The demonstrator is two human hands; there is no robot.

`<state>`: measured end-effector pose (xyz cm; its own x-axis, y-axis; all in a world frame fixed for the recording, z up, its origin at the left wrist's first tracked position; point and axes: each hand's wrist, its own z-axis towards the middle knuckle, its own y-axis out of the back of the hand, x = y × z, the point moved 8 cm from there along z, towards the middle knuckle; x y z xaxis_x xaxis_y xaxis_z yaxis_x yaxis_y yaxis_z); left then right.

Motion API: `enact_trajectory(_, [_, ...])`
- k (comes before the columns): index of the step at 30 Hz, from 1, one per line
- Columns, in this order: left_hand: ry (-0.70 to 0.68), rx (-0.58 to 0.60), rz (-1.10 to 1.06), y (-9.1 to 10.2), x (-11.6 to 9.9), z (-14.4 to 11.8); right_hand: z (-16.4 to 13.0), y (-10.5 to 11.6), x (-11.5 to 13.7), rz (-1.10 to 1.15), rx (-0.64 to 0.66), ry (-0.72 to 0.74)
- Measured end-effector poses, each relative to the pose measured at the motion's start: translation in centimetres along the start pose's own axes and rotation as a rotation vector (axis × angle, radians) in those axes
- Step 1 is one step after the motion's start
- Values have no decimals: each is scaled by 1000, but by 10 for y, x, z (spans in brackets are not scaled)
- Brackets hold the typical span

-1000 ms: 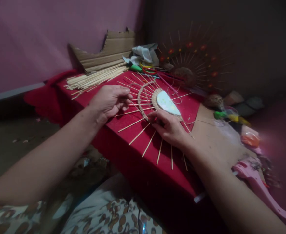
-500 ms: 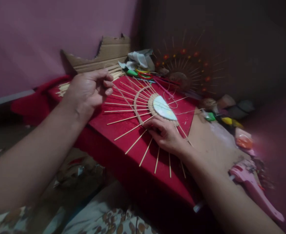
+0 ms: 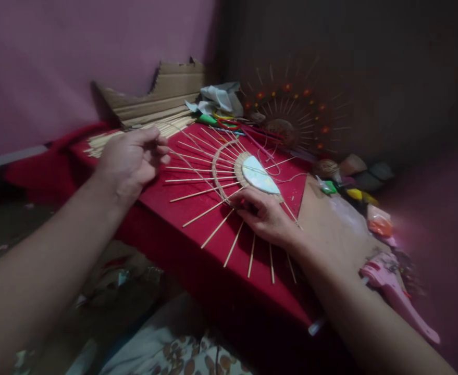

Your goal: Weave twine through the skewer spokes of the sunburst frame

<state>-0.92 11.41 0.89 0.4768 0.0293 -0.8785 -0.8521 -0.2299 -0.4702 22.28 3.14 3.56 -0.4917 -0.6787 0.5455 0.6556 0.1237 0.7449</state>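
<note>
A half-made sunburst of thin wooden sticks (image 3: 217, 229) lies on the red-covered table (image 3: 162, 219), fanned around a pale round disc (image 3: 258, 174) with a jute ring (image 3: 216, 169) woven through the sticks. My right hand (image 3: 265, 214) rests on its near side, fingertips pinching at the ring just below the disc. To the left of the sunburst my left hand (image 3: 129, 159) is raised slightly, fingers pinched on a thin jute twine (image 3: 189, 167) that runs taut to the ring.
A bundle of loose sticks (image 3: 107, 139) and torn cardboard (image 3: 166, 94) lie at the back left, with white cloth (image 3: 217, 96) behind. A finished sunburst with red flowers (image 3: 291, 112) leans at the back. A pink glue gun (image 3: 393, 291) and a twine ball (image 3: 324, 167) sit right.
My left hand has drawn away from the ring to the left, pulling the twine out taut, then dropped a little. My right hand stays at the ring.
</note>
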Motion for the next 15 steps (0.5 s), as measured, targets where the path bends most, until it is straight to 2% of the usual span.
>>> enact_trajectory(2, [-11,-35,-45,2,-2,-3,1,0,-1,2,12,-33])
enact_trajectory(7, [-49,-34,-44,4,-3,-8,3,1,1,-26,50,-89])
enact_trajectory(12, [-88,87,-53,1,-2,-9,12,3,6,-83,99,-91])
enact_trajectory(15, [-96,109,-17,0,-3,-10,24,4,7,-161,95,-67])
